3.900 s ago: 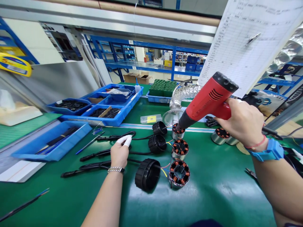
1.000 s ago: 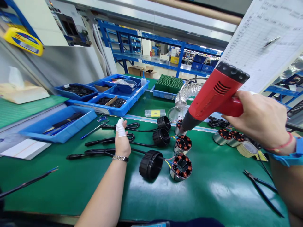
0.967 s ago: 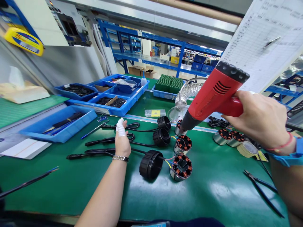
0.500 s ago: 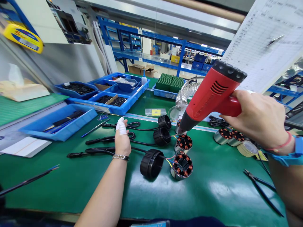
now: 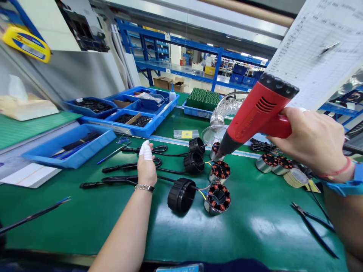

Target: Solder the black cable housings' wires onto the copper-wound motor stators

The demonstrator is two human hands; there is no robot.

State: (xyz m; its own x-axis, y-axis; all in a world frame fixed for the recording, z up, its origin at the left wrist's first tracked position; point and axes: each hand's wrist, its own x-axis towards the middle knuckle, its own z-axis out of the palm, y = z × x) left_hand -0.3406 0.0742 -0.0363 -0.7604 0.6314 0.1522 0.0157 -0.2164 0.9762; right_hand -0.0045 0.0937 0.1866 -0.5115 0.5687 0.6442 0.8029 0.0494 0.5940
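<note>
My right hand [image 5: 310, 139] is wrapped round the handle of a red heat gun [image 5: 256, 109], its black nozzle slanting down to the left. The nozzle tip is beside the farthest of three wound motor stators [image 5: 214, 149], above the middle stator [image 5: 219, 171]. The nearest stator [image 5: 217, 199] stands in front, joined by coloured wires to a black round cap [image 5: 181, 196]. Two similar caps [image 5: 194, 162] lie behind it. My left hand [image 5: 146, 166], one finger wrapped in white, rests over the black cables [image 5: 124, 166]; its fingers look loosely extended, with no clear grip visible.
Blue trays [image 5: 70, 147] of parts stand at the left and back. More stators [image 5: 266, 163], a tape roll [image 5: 296, 178] and cutters [image 5: 312, 226] lie at the right. A clear flexible duct [image 5: 227, 107] is behind the stators, and a loose cable [image 5: 34, 217] at the left front.
The heat gun and my right hand have shifted slightly right, uncovering more of the farthest stator. My left hand has stayed in place.
</note>
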